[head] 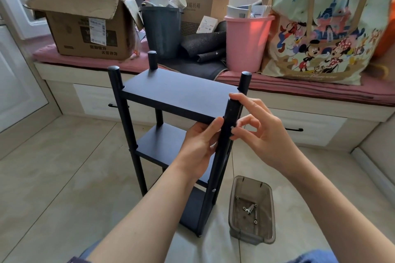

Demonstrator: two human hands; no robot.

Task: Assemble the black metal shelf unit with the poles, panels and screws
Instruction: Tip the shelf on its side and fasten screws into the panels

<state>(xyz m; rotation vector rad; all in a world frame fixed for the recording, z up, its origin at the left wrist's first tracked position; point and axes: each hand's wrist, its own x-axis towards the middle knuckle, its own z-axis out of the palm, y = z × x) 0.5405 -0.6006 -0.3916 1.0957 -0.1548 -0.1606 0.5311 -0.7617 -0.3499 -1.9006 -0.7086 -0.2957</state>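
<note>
The black shelf unit stands upright on the tiled floor, with a top panel (179, 96), a middle panel (160, 145) and a bottom panel (193, 209) between black poles. My left hand (201, 145) grips the near right pole (226, 141) just below the top panel. My right hand (258, 130) touches the same pole from the right, its index finger at the pole's top and its thumb and fingers pinched at a screw hole. Whether a screw sits between those fingertips is hidden.
A smoky plastic tray (252, 235) with a few screws and a small wrench lies on the floor to the right of the shelf. Behind, a window bench carries a cardboard box (85, 25), grey bin (161, 30), pink bucket (245, 42) and cartoon bag (324, 28).
</note>
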